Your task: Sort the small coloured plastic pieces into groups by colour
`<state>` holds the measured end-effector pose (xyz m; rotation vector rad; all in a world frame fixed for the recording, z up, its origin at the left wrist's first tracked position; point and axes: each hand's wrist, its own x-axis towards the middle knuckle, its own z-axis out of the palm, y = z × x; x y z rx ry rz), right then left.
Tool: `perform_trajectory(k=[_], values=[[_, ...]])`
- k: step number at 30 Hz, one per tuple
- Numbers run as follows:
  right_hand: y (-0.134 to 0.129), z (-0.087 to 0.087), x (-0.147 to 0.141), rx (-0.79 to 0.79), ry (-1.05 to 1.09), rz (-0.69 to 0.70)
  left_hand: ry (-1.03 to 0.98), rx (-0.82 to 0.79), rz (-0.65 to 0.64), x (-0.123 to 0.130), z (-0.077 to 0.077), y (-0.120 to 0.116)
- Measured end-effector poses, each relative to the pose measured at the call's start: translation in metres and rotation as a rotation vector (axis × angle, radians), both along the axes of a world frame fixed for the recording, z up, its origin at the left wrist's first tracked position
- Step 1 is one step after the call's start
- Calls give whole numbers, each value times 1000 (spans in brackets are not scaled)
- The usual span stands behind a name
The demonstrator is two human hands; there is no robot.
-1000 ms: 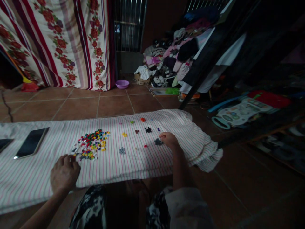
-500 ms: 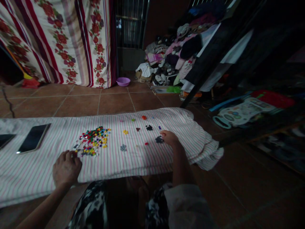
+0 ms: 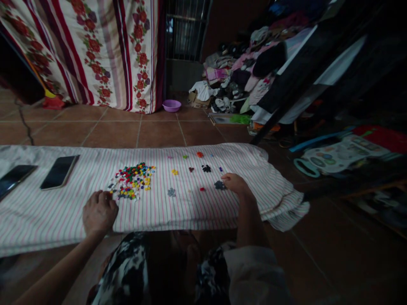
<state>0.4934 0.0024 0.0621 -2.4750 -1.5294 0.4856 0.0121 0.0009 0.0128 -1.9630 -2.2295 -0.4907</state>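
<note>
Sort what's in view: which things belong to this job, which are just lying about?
Likely in use:
mixed coloured pieces, beside the left hand;
dark grey cluster, by the right hand;
light grey cluster;
black cluster.

Likely lying about:
phones;
purple basin;
clothes heap.

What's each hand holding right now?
Left hand: curled at the mixed pile; hold can't be told.
Right hand: by the dark grey pieces; can't tell if holding any.

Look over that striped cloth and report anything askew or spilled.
The striped cloth is bunched into folds at its right end, askew beside its flatter middle. The coloured pieces lie on it; none shows spilled on the floor.
</note>
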Motion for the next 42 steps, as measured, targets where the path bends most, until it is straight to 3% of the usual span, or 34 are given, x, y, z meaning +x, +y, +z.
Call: perform_trajectory(k=[4, 7, 12, 17, 22, 30, 35, 42], values=[[13, 10, -21, -5, -63, 27, -18, 23, 3, 0, -4, 0], [33, 16, -55, 73, -58, 78, -25, 52, 9, 1, -6, 0], [63, 21, -147, 180, 8, 299, -42, 77, 12, 2, -8, 1], [72, 19, -242, 197, 92, 610, -53, 78, 15, 2, -9, 1], [68, 15, -301, 159, 105, 818, -81, 106, 16, 2, -12, 1], [70, 0, -343, 103, 87, 948, -119, 119, 11, 3, -15, 1], [78, -15, -356, 208, 113, 929, -123, 99, 15, 4, -12, 0], [85, -22, -376, 292, 98, 917, -137, 98, 15, 5, -10, 1]])
